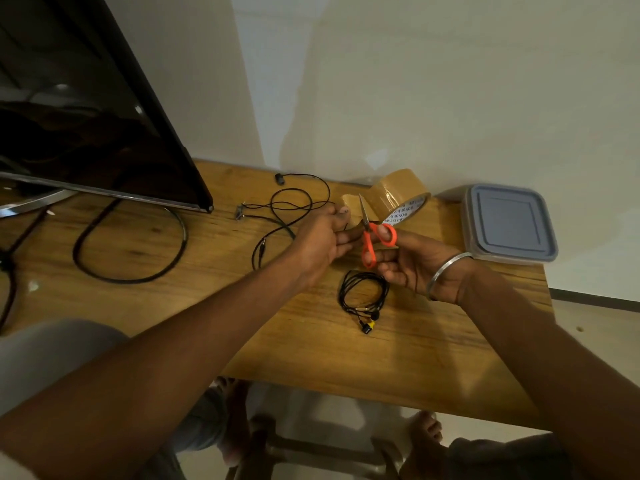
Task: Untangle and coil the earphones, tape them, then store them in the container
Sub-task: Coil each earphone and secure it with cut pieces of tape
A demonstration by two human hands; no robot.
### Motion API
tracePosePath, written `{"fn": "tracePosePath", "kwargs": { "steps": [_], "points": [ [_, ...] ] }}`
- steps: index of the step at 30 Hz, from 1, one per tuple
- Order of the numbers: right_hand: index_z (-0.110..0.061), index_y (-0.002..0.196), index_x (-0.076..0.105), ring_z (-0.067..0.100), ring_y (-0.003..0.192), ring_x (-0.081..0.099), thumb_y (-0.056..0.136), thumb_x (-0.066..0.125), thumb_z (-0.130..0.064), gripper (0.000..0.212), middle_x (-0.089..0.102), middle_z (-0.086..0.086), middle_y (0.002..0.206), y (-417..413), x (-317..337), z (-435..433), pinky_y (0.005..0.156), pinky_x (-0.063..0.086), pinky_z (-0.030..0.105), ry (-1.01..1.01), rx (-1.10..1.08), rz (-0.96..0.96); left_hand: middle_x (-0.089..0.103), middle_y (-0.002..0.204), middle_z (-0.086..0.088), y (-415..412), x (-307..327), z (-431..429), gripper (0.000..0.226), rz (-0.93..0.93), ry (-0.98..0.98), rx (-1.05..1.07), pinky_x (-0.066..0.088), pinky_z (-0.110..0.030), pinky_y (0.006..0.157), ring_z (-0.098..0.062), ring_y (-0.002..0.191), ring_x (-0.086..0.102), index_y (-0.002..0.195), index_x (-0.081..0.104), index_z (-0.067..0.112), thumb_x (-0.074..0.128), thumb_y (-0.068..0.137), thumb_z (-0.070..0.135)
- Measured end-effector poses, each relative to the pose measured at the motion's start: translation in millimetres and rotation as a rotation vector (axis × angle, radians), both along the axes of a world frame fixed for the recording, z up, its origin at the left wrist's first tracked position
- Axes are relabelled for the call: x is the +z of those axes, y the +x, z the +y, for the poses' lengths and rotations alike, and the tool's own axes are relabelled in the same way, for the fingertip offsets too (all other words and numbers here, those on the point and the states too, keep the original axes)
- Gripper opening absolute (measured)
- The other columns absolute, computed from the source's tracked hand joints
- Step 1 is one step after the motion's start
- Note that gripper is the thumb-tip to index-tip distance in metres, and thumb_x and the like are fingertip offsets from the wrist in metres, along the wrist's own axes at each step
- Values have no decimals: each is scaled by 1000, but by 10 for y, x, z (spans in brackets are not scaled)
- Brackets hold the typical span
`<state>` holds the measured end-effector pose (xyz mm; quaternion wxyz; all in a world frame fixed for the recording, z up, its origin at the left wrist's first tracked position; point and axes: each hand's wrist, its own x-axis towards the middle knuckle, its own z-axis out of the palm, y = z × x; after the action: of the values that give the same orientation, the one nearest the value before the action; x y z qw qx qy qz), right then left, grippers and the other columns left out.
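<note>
While left hand (323,237) hides tape end, scissors (372,237) w/ right hand (415,265).

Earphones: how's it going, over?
Right hand works scissors; left hand pulls tape. One coiled earphone set untaped. Container lidded.

Home room, likely living area. Shown by: flat-screen TV (86,109) on curved metal stand set on wooden table (311,358) against plain painted wall (415,81); tiled floor (595,323); bare feet (427,431) seen under table; household plastic container (509,223).
</note>
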<state>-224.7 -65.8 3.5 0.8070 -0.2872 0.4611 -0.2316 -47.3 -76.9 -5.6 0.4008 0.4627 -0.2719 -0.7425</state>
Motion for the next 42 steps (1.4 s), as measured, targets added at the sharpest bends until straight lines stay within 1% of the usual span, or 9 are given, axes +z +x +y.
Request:
{"fn": "tracePosePath", "kwargs": {
  "steps": [5, 11, 15, 22, 26, 28, 32, 35, 42],
  "points": [
    [-11, 98, 68, 5, 49, 57, 77, 71, -41, 37, 68, 4, 76, 17, 20, -8, 42, 48, 13, -37, -18, 36, 60, 68, 7, 1, -4, -24, 25, -10, 15, 38, 46, -47, 107, -22, 89, 67, 83, 49, 18, 39, 104, 7],
    [-15, 85, 64, 3, 48, 49, 86, 64, -28, 13, 59, 3, 77, 26, -29, -24, 37, 40, 12, -135, -7, 33, 65, 64, 6, 22, -28, -39, 25, 11, 28, 77, 56, -39, 91, -20, 81, 69, 83, 47, 15, 39, 103, 3],
    [-13, 88, 64, 4, 47, 46, 82, 70, -25, 15, 60, 4, 77, 15, -72, -26, 36, 37, 13, -141, -26, 25, 66, 60, 8, 28, -26, -35, 24, 16, 31, 84, 50, -44, 103, -22, 86, 68, 84, 48, 14, 38, 104, 4],
    [-13, 85, 66, 6, 43, 42, 77, 74, -19, 12, 60, 8, 78, 22, -29, -31, 34, 29, 15, -141, -59, 71, 58, 132, -28, 27, -27, -30, 18, 61, 11, 55, 49, -45, 105, -35, 118, 62, 100, 54, 9, 37, 105, 8],
    [-8, 107, 63, 9, 49, 57, 78, 67, -15, 30, 65, 6, 75, -83, 275, -41, 41, 49, 17, -170, 63, 204, 67, 121, -22, 25, -87, -43, 30, 101, 23, 67, 50, -46, 104, -35, 114, 66, 128, 48, -1, 33, 105, 11],
    [-7, 113, 62, 17, 59, 65, 83, 66, -5, 30, 68, 10, 79, -242, 484, -58, 51, 58, 24, -212, 215, 346, 67, 123, -20, 25, -83, -39, 34, 75, 24, 64, 46, -48, 107, -34, 117, 65, 132, 47, -2, 32, 106, 13],
    [-14, 109, 65, 26, 71, 75, 91, 67, -7, 19, 75, 15, 85, -604, 535, -41, 75, 62, 44, -362, 484, 1024, 63, 130, -20, 21, -66, -42, 32, 17, 25, 61, 47, -47, 107, -30, 119, 64, 134, 45, 1, 33, 106, 11],
    [-17, 111, 69, 21, 75, 73, 89, 71, -20, 22, 73, 7, 90, -610, 317, 31, 80, 60, 36, -472, 672, 1447, 64, 129, -18, 19, -74, -39, 24, -42, -1, 45, 49, -46, 105, -28, 117, 65, 127, 46, 5, 36, 105, 9],
    [-15, 113, 68, 25, 90, 63, 82, 76, -17, 33, 64, 8, 100, -407, 85, 114, 74, 55, 32, -501, 694, 1718, 66, 129, -11, 58, -77, -69, 15, -152, -58, 43, 52, -41, 101, -24, 118, 64, 117, 53, 14, 42, 105, 15]
  ]
}}
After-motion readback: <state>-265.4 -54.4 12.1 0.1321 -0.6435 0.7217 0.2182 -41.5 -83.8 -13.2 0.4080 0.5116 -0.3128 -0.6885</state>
